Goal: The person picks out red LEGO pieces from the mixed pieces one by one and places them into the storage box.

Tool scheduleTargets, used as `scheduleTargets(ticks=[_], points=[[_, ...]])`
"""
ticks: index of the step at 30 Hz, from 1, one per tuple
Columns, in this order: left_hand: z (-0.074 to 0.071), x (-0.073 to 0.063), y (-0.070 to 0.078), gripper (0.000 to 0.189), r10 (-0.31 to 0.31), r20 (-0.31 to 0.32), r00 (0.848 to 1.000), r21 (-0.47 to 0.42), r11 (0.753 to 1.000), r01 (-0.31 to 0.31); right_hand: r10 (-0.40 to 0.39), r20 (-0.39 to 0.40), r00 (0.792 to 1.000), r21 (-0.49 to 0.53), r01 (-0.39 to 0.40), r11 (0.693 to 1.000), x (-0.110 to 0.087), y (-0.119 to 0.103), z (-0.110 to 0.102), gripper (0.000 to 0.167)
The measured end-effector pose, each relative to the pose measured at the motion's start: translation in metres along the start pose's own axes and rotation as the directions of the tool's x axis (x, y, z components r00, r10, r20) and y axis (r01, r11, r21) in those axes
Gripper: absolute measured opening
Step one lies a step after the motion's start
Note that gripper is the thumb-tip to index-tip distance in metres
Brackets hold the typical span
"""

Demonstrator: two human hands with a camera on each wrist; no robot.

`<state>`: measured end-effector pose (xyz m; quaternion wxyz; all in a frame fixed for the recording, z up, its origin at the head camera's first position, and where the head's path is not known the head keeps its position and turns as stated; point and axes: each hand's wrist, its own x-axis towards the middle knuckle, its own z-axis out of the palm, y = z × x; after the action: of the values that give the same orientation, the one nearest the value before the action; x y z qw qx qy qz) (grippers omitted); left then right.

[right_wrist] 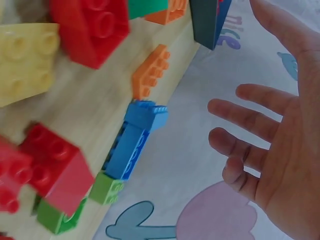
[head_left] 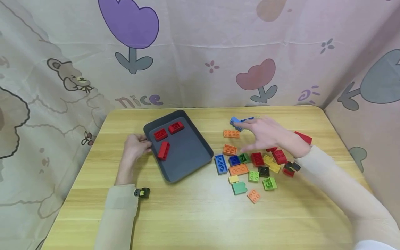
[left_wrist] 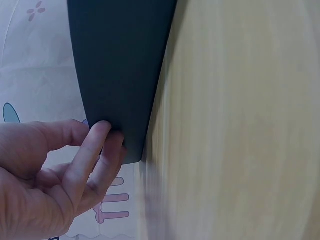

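At the left of the table, my left hand (head_left: pixel 135 147) holds the side of a dark grey tray (head_left: pixel 187 156). Its fingertips (left_wrist: pixel 104 125) lie on the outer wall, at the rim. Three red toy bricks (head_left: pixel 164 150) lie inside the tray. My right hand (head_left: pixel 265 132) hovers over the loose bricks on the right, fingers spread and nothing held. Close to its fingers in the head view are blue bricks (head_left: pixel 235 122) and an orange brick (head_left: pixel 231 134). In the right wrist view the palm stands apart from the blue bricks (right_wrist: pixel 125 150).
Several more bricks are scattered on the wooden table (head_left: pixel 187 215) right of the tray, among them a blue brick (head_left: pixel 221 164), a black brick (head_left: pixel 264 171) and a red brick (head_left: pixel 257 159). A printed curtain (head_left: pixel 193 80) hangs behind and along both sides.
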<state>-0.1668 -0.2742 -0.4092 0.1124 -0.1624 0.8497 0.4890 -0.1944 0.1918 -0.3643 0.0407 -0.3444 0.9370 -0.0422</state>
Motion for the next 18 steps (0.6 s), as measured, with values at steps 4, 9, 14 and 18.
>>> scheduleTargets(ticks=[4,9,14,18], points=[[0.000,0.001,0.000,0.050,0.000,-0.001,1.000,-0.002,1.000,0.000,0.016,0.028,0.999,0.016,-0.016,1.000,-0.013,0.006,0.003,0.098],[0.001,0.002,0.000,0.050,0.000,0.004,1.000,-0.004,1.000,0.000,0.030,0.052,0.998,0.031,-0.031,0.999,-0.028,0.009,0.007,0.095],[0.000,0.001,0.000,0.051,0.002,0.003,1.000,-0.004,1.000,-0.002,0.048,0.070,0.996,0.031,-0.050,0.998,-0.042,0.011,0.013,0.092],[0.000,0.000,0.001,0.050,-0.004,0.006,1.000,-0.006,1.000,0.004,0.071,0.086,0.994,0.063,-0.077,0.995,-0.049,0.012,0.018,0.090]])
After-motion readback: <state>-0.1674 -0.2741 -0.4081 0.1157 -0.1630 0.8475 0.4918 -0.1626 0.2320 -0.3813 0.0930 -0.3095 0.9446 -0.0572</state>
